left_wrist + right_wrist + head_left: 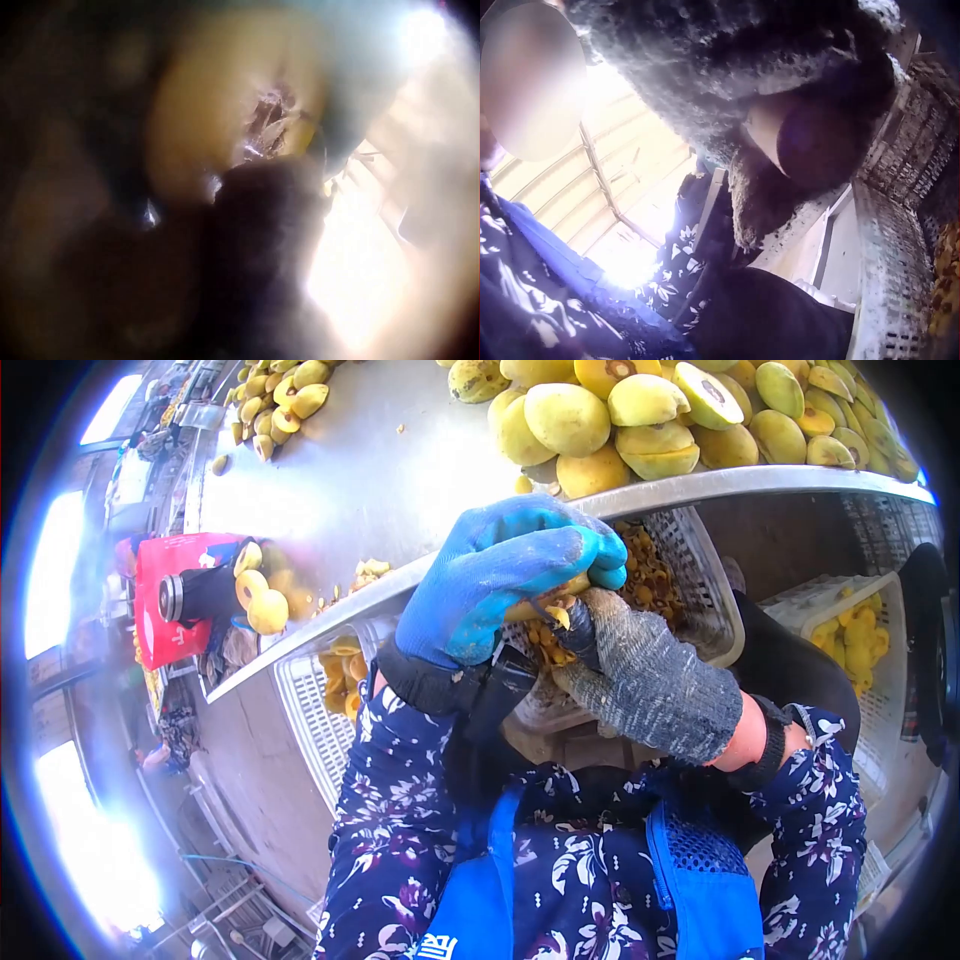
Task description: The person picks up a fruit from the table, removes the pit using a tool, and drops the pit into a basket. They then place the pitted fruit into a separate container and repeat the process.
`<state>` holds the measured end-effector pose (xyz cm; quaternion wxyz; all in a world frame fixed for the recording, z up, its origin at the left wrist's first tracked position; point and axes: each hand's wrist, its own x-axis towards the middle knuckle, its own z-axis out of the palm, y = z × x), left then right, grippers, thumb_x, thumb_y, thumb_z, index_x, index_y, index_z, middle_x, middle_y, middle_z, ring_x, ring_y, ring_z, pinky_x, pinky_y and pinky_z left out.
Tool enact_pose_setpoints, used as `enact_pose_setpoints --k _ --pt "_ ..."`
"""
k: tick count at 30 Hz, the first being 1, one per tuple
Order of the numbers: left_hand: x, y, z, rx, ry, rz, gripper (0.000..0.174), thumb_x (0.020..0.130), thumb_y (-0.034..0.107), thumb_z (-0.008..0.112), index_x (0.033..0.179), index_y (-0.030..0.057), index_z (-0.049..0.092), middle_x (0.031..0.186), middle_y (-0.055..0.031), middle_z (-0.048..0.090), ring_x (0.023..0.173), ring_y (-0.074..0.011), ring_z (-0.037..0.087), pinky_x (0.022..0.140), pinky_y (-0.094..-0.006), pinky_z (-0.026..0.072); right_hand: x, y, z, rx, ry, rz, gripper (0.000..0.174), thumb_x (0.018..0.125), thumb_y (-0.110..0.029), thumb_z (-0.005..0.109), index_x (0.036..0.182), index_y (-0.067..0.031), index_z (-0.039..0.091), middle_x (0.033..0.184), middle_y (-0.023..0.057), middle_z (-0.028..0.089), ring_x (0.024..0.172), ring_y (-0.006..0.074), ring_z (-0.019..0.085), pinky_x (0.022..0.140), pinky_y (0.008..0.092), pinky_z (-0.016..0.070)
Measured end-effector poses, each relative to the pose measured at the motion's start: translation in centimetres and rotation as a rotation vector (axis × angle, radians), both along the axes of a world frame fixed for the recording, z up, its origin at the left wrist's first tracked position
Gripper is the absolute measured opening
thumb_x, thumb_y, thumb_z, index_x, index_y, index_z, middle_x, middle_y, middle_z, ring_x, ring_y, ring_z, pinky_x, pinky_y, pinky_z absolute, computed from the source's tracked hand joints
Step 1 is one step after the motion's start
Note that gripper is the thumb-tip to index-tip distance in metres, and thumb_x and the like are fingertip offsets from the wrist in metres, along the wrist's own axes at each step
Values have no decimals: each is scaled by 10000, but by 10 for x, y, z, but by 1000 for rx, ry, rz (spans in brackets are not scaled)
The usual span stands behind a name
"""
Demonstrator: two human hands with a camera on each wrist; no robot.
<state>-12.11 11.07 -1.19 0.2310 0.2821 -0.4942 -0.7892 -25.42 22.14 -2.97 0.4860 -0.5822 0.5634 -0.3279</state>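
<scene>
My left hand (500, 575), in a blue coated glove, grips a yellow peach-like fruit (199, 105) with its fingers curled over it. Brown, torn flesh (268, 124) shows at the fruit's centre in the blurred left wrist view. In a grey knitted glove, my right hand (665, 685) is wrapped round the dark handle (583, 638) of a small pitting tool. The tool's thin metal end meets the fruit, where a yellow scrap hangs. From the right wrist, the round butt of the handle (821, 142) shows below the grey glove. Blue fingers hide most of the fruit in the head view.
A metal table (340, 470) with a raised rim carries a big heap of yellow fruit (568, 420), some halved. Beneath my hands stands a crate (715, 575) with brown pits and scraps. Crates of fruit flank me, one left (310, 710), one right (810, 605). A red bag (175, 570) hangs left.
</scene>
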Motion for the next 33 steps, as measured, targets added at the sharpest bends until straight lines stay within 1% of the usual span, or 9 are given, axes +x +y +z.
enact_pose_setpoints --k 6,8,11,14,18,20,23,26,33 --pt "6 -6 2 -68 -125 -156 296 831 207 585 971 -49 636 955 -172 656 886 -266 642 828 -378 501 -3 -1 -2 -115 -104 52 446 824 -105 653 1211 -12 452 906 118 632 790 264 666 685 353 538" --pt "7 -3 2 -49 -138 -132 300 831 212 588 976 -46 636 957 -168 657 879 -263 642 824 -379 504 -14 -10 21 390 -428 175 386 824 -98 649 1163 2 493 819 102 631 640 185 650 565 274 519" --pt "6 1 1 -70 -105 -108 296 843 206 576 983 -50 627 966 -182 650 872 -274 641 817 -383 508 -25 -12 20 672 -758 281 237 836 -151 647 992 1 553 719 118 612 504 180 600 454 275 475" --pt "1 5 -2 -70 60 -64 318 877 230 548 1005 -55 610 967 -199 638 871 -291 641 809 -398 513 -27 -11 19 775 -1036 317 224 828 -147 657 978 -17 552 692 76 587 481 113 563 436 209 449" --pt "-5 12 -4 0 277 62 376 945 279 475 1075 -60 572 988 -208 614 881 -301 636 802 -421 538 -25 -14 30 721 -986 256 240 821 -144 662 978 -8 542 682 67 576 471 119 558 436 215 452" --pt "-9 15 1 95 180 246 388 960 287 463 1116 -58 552 1016 -207 604 876 -295 636 824 -426 545 -20 -14 23 620 -828 240 270 821 -137 662 1018 -9 527 696 60 583 487 125 574 449 236 470" --pt "-10 17 1 79 189 286 419 959 324 480 1147 -46 538 1038 -195 604 886 -290 641 839 -431 544 -15 -14 12 15 -132 155 317 827 -106 625 1105 -19 500 760 131 629 597 235 658 516 351 517" --pt "-9 21 2 37 197 317 430 953 342 497 1151 -38 540 1046 -182 609 912 -292 643 830 -422 548 -8 -11 -4 -443 128 47 282 838 -85 589 1108 -34 528 842 156 629 694 301 656 582 397 519" --pt "-9 28 5 22 221 416 398 948 319 507 1134 -31 548 1041 -167 616 912 -284 641 832 -415 548 -10 -2 0 -575 571 16 253 842 -82 571 1091 -46 547 862 150 621 719 312 647 600 402 515"
